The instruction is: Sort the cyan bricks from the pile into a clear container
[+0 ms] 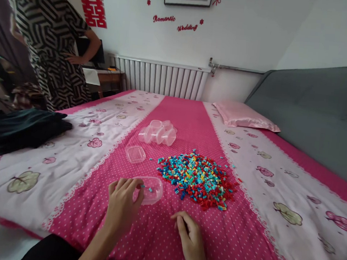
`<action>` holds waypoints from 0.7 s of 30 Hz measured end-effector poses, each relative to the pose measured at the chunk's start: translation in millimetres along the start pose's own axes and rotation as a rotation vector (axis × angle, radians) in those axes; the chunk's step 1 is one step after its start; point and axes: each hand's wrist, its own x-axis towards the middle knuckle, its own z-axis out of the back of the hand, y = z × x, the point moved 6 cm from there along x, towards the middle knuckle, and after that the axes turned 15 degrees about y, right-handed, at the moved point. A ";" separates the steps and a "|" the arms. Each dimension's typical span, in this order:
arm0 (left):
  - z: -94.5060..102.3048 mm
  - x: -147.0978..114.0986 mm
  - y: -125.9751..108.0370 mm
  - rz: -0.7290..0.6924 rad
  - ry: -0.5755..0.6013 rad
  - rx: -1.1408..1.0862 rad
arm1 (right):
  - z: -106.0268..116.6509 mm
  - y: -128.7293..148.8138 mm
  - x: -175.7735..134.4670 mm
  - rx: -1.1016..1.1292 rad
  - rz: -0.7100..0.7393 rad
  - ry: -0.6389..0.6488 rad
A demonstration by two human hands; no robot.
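Note:
My left hand [124, 199] is over the left side of a clear plastic container [158, 194], its thumb and forefinger nearly together with a small teal toy brick [142, 186] at their tips. Another small teal brick [150, 190] lies inside the container. My right hand [190, 233] hovers low over the bed, in front of a big pile of small coloured toy bricks [196, 177]. Its fingers are curled in, the forefinger and thumb closest to the pile; whatever they hold, if anything, is hidden.
A clear lid [135, 154] lies behind the container, and several stacked clear containers [158, 132] stand farther back on the pink bedspread [183, 110]. A few bricks are scattered round the pile. Dark clothing [17, 129], a pillow [244, 115] and a standing person [53, 45] are farther off.

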 end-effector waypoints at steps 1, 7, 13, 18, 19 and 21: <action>-1.1 0.4 0.5 0.010 0.017 0.012 | -0.1 -0.7 -0.3 0.001 -0.003 0.004; -5.0 2.9 4.0 0.044 0.080 0.056 | -0.1 -0.6 -1.8 -0.001 -0.002 0.009; -8.3 -5.0 -18.9 -0.151 0.050 -0.047 | -0.8 0.2 0.4 -0.014 -0.009 -0.003; -58.3 -27.7 -73.4 -0.488 0.550 -0.080 | -3.2 -2.4 3.9 -0.011 -0.033 -0.009; -66.1 -29.8 -75.1 -0.451 0.619 -0.093 | -2.2 -3.6 4.9 -0.032 -0.048 -0.042; -75.9 -31.5 -73.2 -0.375 0.700 -0.129 | 0.9 -6.2 7.5 -0.097 -0.092 -0.129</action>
